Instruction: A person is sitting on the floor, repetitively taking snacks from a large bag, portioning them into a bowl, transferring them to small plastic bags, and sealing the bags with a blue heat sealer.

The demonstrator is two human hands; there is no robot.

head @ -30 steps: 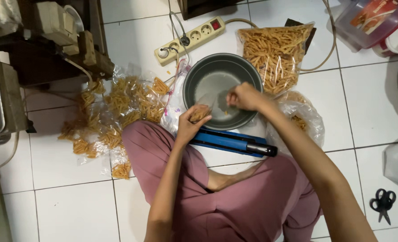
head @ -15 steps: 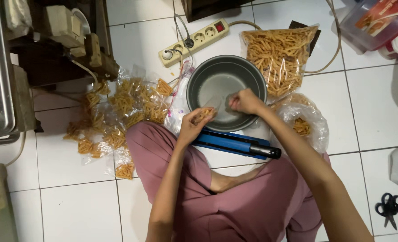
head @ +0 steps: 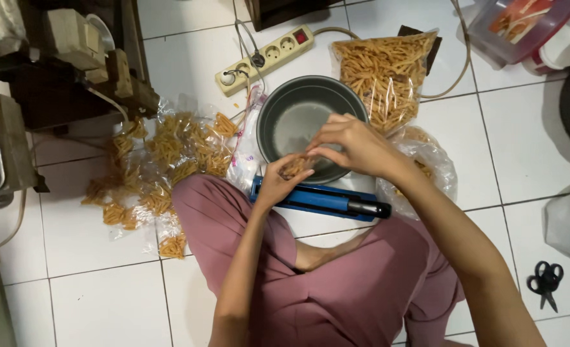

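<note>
I sit cross-legged on a white tiled floor. My left hand (head: 280,182) holds a small clear bag of orange stick snacks (head: 293,168) over the near rim of a grey metal bowl (head: 298,106). My right hand (head: 352,144) pinches the top of that same small bag from the right. Just below both hands, a blue bag sealer (head: 320,199) lies across my lap edge. A big clear bag full of the snacks (head: 384,71) stands behind the bowl on the right.
Several small filled snack bags (head: 163,157) lie scattered on the floor at left. A power strip (head: 265,54) with a plugged cable sits behind the bowl. Black scissors (head: 545,283) lie at far right. A lidded plastic container (head: 519,26) stands at top right.
Both hands have drawn closer together over the bowl's near rim, with the right hand coming down to the small bag in the left hand.
</note>
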